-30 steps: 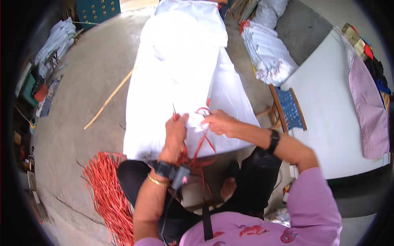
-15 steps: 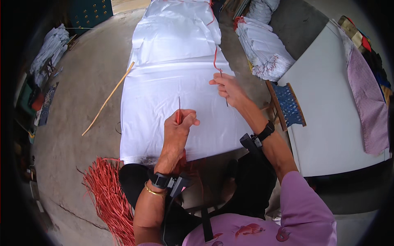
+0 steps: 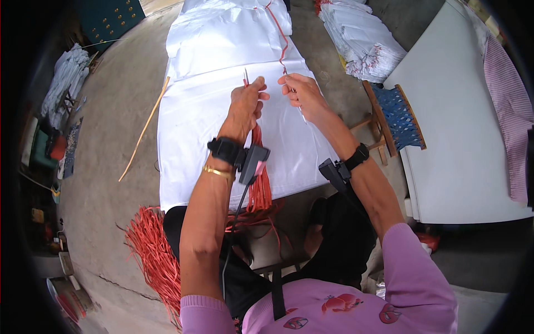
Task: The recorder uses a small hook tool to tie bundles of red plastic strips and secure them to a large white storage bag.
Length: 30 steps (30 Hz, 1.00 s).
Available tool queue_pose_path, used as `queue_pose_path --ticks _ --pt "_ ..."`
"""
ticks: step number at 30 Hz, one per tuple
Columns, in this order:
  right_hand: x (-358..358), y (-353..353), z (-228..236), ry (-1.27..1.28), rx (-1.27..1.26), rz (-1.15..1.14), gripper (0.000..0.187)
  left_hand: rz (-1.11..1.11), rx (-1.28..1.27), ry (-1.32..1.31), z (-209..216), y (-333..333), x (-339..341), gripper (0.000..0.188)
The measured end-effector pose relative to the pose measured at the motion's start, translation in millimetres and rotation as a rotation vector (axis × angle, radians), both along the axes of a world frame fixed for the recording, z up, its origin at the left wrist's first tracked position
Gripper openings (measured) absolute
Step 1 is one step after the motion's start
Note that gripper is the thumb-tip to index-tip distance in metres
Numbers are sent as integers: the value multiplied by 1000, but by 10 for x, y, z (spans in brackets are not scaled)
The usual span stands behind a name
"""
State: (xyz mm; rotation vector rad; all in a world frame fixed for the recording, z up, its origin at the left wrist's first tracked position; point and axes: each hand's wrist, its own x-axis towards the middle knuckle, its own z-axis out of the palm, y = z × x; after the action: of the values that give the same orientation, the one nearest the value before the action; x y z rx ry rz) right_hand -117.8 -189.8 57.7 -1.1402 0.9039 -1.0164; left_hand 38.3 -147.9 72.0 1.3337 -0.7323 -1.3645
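White shiny sheeting (image 3: 194, 119) lies in a long stack in front of me. My left hand (image 3: 247, 106) is closed around a bundle of red strands (image 3: 260, 192), which hangs below the wrist to the sheet's near edge. A thin dark pointed tip (image 3: 246, 73) sticks up from this fist. To its right, my right hand (image 3: 306, 96) pinches a thin needle-like rod (image 3: 302, 114) just above the sheeting. From the rod's far end a red cord (image 3: 283, 50) runs away over the sheeting. The two hands are close together but apart.
A heap of red strands (image 3: 149, 242) lies on the floor at the lower left. A wooden stick (image 3: 146, 129) leans against the sheeting's left side. A stool with blue webbing (image 3: 396, 118), folded white sacks (image 3: 364, 42) and a large white panel (image 3: 459, 128) stand to the right.
Both hands have moved farther over the sheeting, the left one more so, and closer together. The red bundle has been drawn up onto the sheet. The head view has shifted slightly.
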Motion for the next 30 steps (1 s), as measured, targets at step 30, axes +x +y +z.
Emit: queue_pose_path --ticks 30 --pt "336 1737 -233 235 -75 360 20 166 -123 516 -285 1137 486 33"
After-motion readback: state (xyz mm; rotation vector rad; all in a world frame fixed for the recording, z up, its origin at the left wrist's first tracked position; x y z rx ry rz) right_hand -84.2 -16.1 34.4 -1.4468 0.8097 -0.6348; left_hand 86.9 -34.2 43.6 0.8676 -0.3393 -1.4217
